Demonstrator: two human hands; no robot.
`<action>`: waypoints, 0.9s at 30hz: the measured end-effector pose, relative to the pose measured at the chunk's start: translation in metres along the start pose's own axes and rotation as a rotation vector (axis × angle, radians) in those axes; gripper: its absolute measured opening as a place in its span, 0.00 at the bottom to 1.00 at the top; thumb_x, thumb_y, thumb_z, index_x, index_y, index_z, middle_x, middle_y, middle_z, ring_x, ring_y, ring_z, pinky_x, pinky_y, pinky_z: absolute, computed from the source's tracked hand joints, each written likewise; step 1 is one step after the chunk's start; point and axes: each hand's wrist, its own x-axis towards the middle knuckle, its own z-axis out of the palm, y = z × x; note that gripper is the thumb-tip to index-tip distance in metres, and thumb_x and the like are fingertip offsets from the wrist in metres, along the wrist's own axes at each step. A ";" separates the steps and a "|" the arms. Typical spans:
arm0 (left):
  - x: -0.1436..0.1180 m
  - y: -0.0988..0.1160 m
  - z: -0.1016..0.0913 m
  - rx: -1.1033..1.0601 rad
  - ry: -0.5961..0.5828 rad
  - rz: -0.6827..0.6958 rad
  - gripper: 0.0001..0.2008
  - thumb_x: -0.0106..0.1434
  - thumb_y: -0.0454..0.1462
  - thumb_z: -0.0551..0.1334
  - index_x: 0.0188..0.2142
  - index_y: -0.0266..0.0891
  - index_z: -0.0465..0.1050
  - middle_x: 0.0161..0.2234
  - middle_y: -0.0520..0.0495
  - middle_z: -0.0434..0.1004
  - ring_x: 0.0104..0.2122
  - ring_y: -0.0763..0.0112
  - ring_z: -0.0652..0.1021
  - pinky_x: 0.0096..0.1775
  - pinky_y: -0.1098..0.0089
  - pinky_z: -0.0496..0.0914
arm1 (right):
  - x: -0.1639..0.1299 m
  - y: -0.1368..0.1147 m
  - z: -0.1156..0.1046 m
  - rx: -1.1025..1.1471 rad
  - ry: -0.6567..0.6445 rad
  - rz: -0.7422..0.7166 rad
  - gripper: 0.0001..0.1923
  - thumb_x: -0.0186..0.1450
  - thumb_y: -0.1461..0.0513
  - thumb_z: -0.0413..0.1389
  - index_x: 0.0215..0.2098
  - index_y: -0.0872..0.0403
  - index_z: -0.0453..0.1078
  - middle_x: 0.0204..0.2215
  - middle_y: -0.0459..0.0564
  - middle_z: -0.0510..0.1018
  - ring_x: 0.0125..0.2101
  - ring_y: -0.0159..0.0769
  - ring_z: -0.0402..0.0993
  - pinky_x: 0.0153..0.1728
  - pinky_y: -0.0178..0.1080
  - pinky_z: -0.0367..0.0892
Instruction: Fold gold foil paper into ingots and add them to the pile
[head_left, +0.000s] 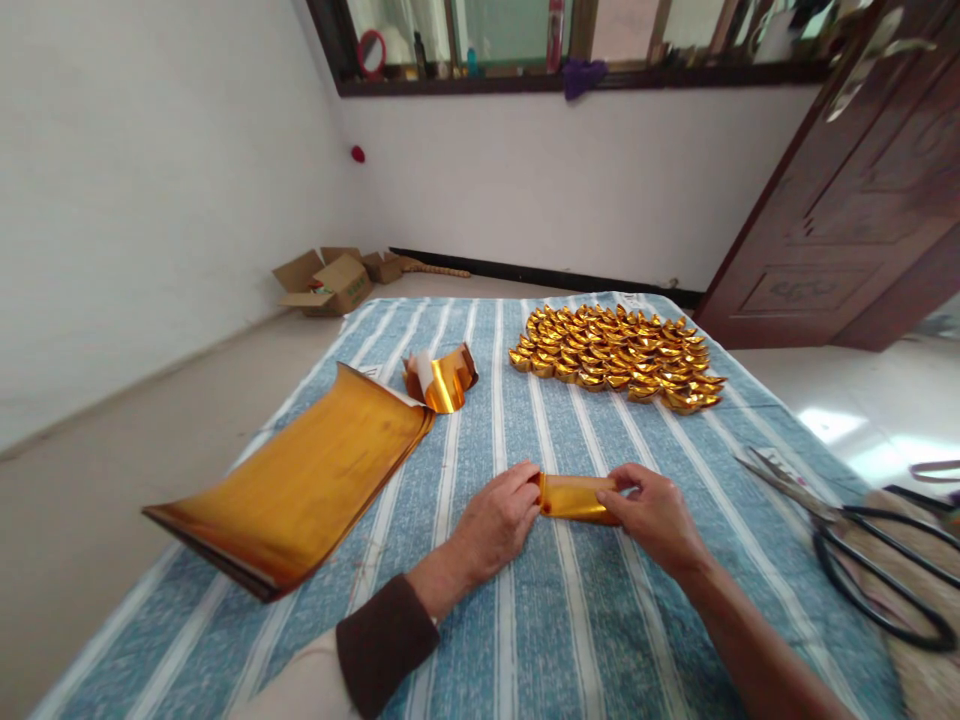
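Observation:
My left hand (496, 522) and my right hand (654, 513) each grip one end of a small folded piece of gold foil paper (574, 497), low over the blue striped cloth (525, 620). A thick stack of gold foil sheets (300, 480) lies to the left of my left hand. Behind that stack sits a curled gold sheet (442, 378). Many folded gold paper ingots (619, 355) are laid out in rows at the far right of the cloth.
Large black-handled scissors (847, 545) lie at the right edge of the cloth. Open cardboard boxes (330, 282) stand on the floor by the far wall. A brown wooden door (847, 200) is open at the right. A window ledge (570, 75) holds bottles.

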 end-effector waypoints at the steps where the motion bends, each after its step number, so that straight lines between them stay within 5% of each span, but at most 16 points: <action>1: 0.000 0.000 0.000 -0.008 0.002 -0.006 0.06 0.66 0.29 0.56 0.37 0.37 0.71 0.48 0.41 0.74 0.50 0.65 0.75 0.53 0.62 0.71 | 0.000 0.000 0.000 0.075 -0.012 0.037 0.14 0.55 0.53 0.57 0.34 0.53 0.71 0.27 0.46 0.75 0.21 0.32 0.67 0.22 0.36 0.62; 5: 0.001 0.002 0.000 -0.034 0.011 -0.021 0.05 0.66 0.30 0.57 0.37 0.38 0.71 0.49 0.42 0.73 0.51 0.64 0.75 0.53 0.61 0.72 | 0.001 -0.003 0.002 0.334 0.047 0.120 0.30 0.50 0.53 0.61 0.49 0.56 0.66 0.33 0.47 0.73 0.20 0.29 0.66 0.18 0.34 0.62; 10: 0.004 -0.001 0.003 -0.035 0.018 -0.025 0.02 0.64 0.31 0.60 0.37 0.37 0.71 0.49 0.41 0.73 0.52 0.63 0.74 0.53 0.61 0.71 | 0.000 -0.007 0.003 0.514 -0.013 0.168 0.36 0.45 0.57 0.64 0.52 0.56 0.64 0.32 0.46 0.74 0.21 0.30 0.68 0.17 0.33 0.62; 17: 0.012 -0.004 0.003 0.041 -0.007 -0.049 0.03 0.64 0.30 0.59 0.35 0.37 0.72 0.49 0.41 0.71 0.51 0.63 0.72 0.53 0.62 0.70 | -0.007 -0.003 0.005 0.475 -0.225 0.172 0.29 0.47 0.58 0.62 0.48 0.56 0.69 0.21 0.38 0.71 0.16 0.29 0.67 0.15 0.31 0.60; 27: 0.016 0.006 0.006 0.212 -0.062 -0.046 0.09 0.66 0.30 0.56 0.31 0.37 0.73 0.35 0.46 0.73 0.36 0.64 0.71 0.40 0.64 0.70 | -0.016 -0.013 0.006 0.315 -0.516 0.168 0.12 0.51 0.59 0.58 0.34 0.55 0.73 0.13 0.38 0.69 0.11 0.26 0.62 0.12 0.29 0.55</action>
